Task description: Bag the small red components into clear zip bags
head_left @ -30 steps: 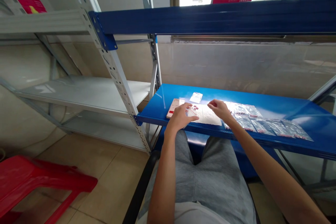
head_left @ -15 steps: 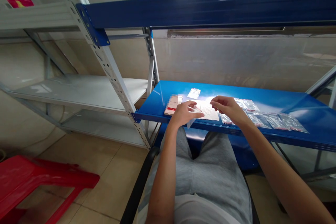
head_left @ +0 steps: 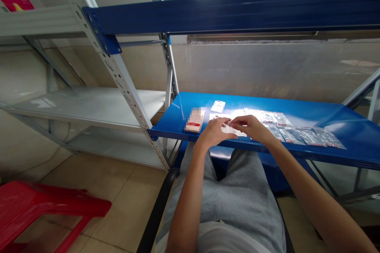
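My left hand (head_left: 213,133) and my right hand (head_left: 249,127) meet over the front edge of the blue shelf (head_left: 350,142). Both pinch a small clear plastic bag (head_left: 229,128) held between them just above the shelf. A white sheet (head_left: 219,118) lies under and behind the hands. To the right, a row of several filled clear bags (head_left: 293,132) lies flat on the shelf. One more small bag (head_left: 218,106) rests farther back.
A phone (head_left: 195,120) lies on the shelf's left end. A grey metal shelving unit (head_left: 89,104) stands to the left, a red plastic stool (head_left: 44,209) on the tiled floor. A blue beam (head_left: 237,8) runs overhead. My grey-trousered legs sit on a dark chair below.
My left hand lifted a small bag off the shelf and drew back toward the front edge. My right hand moved left to meet it and pinched the same bag.
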`<state>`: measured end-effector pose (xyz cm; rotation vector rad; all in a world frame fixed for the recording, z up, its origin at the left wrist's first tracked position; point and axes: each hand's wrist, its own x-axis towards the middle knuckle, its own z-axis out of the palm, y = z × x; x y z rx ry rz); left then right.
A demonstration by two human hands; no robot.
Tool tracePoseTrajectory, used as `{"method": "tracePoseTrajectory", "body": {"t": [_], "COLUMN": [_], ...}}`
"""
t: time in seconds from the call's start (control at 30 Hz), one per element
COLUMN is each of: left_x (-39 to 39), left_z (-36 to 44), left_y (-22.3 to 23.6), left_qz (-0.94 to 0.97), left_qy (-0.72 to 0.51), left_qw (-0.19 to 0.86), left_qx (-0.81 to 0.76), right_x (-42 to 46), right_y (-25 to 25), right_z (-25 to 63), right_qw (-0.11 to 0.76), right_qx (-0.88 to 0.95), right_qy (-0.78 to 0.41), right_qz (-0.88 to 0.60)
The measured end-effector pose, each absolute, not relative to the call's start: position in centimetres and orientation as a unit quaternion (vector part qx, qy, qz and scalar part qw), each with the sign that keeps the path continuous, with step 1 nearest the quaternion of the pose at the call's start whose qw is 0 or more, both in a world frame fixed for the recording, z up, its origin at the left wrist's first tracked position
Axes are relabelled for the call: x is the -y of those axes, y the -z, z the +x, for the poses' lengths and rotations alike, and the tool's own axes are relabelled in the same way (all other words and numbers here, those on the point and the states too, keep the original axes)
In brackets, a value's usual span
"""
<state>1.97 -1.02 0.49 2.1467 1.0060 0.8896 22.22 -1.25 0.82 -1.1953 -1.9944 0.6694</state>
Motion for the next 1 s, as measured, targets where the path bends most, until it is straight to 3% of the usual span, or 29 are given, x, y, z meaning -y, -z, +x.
{"method": "tracePoseTrajectory", "body": {"t": [0.37, 0.57, 0.77, 1.0], "left_x": [1.1, 1.0, 0.3, 0.0], "left_z": [1.9, 1.7, 0.7, 0.1], "left_y": [-0.9, -0.6, 0.0, 0.0], "left_qz": [0.807, 0.805, 0.762, 0.761], "left_qy": [-0.344, -0.343, -0.372, -0.385], "left_qw": [0.310, 0.307, 0.323, 0.331], "left_qx": [-0.367, -0.375, -0.421, -0.404], "right_x": [1.4, 1.5, 1.6, 2.4], "right_y": [-0.5, -0.6, -0.5, -0.6], "right_z": [21.5, 21.5, 21.7, 20.9], "right_qw": [0.326, 0.357, 0.371, 0.325], "right_qx": [0.783, 0.771, 0.748, 0.774], "right_qy": [-0.216, -0.225, -0.265, -0.346], "right_qz": [-0.483, -0.478, -0.483, -0.419]}}
